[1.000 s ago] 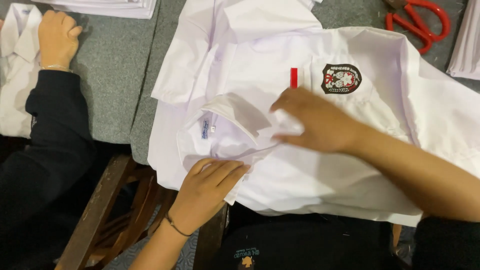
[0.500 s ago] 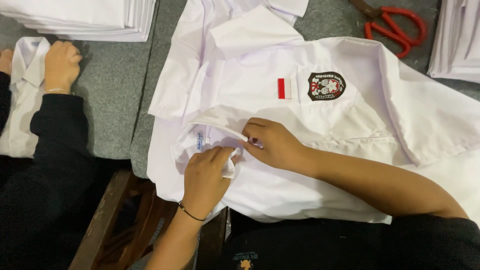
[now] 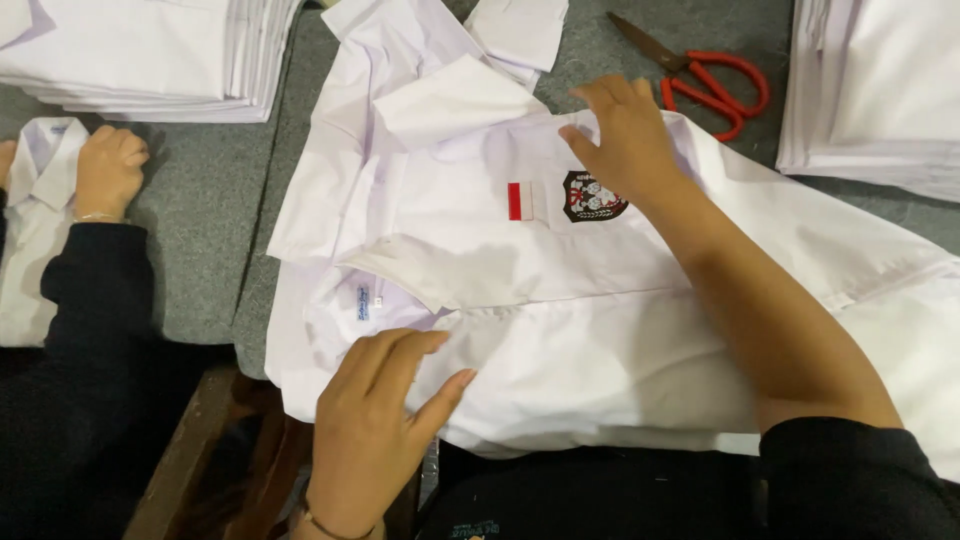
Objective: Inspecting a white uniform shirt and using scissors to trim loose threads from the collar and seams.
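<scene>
On a grey table, left hand (image 3: pixel 375 420) rests flat, fingers spread, on a white shirt's (image 3: pixel 600 330) collar edge; right hand (image 3: pixel 625 135) presses open-fingered above its crest badge (image 3: pixel 592 196).

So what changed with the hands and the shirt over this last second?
The right hand let go of the collar and moved up the white shirt to press flat beside the chest badge. The left hand left the collar too and now lies flat near the lower edge. Red scissors, shirt stacks and the co-worker's hand stayed put.
</scene>
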